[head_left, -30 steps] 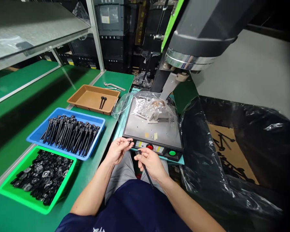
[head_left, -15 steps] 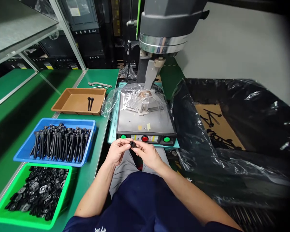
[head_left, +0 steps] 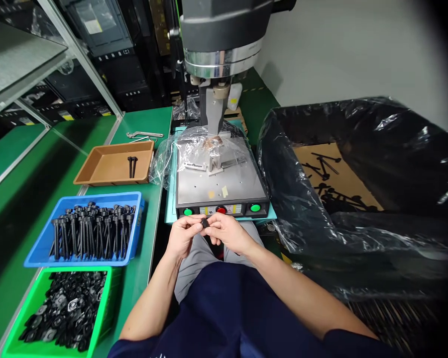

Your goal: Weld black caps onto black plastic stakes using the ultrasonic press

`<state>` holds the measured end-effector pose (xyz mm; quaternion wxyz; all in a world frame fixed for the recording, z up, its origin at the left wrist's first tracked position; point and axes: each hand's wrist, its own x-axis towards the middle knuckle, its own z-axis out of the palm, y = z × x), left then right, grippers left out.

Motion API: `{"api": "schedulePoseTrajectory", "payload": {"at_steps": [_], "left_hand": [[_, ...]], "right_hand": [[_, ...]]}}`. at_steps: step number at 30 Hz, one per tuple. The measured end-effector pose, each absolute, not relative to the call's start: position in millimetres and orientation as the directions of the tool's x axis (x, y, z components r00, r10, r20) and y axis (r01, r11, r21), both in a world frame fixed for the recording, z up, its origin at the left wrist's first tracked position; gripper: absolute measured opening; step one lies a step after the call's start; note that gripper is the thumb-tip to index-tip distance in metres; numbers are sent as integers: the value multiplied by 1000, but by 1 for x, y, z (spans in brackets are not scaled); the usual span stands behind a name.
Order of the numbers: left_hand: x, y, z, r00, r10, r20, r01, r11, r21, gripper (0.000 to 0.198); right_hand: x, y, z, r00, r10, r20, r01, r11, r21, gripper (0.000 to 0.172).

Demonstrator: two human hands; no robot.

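A small black part (head_left: 205,223) is pinched between the fingertips of both hands, in front of the machine's button panel. My left hand (head_left: 182,234) closes on it from the left, and my right hand (head_left: 228,231) from the right. Behind them stands a press (head_left: 221,44) over a metal base plate (head_left: 224,184) with clear plastic film around its fixture. On the left, a green bin (head_left: 106,308) holds small black parts, and a blue bin (head_left: 45,248) holds upright black screw-like pieces. Two similar pieces lie in a brown tray (head_left: 108,161).
A wrench (head_left: 145,134) lies on the green table behind the brown tray. To the right stands a large container lined with black plastic (head_left: 294,199), with black pieces on cardboard inside. A metal-framed shelf (head_left: 22,54) rises at the upper left.
The camera view has turned and shifted, so the press appears further left. The fingers of my right hand have curled more under the small black part. Both hands still hold it.
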<state>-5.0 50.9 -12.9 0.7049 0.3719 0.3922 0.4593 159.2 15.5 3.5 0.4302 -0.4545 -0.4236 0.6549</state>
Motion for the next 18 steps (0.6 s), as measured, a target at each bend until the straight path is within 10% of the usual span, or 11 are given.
{"api": "schedulePoseTrajectory", "payload": {"at_steps": [18], "left_hand": [[36,73,-21,227,974,-4,-23,9,1000,28]], "right_hand": [[191,59,-24,-168,956,-240,-541,-293,-788,39]]}}
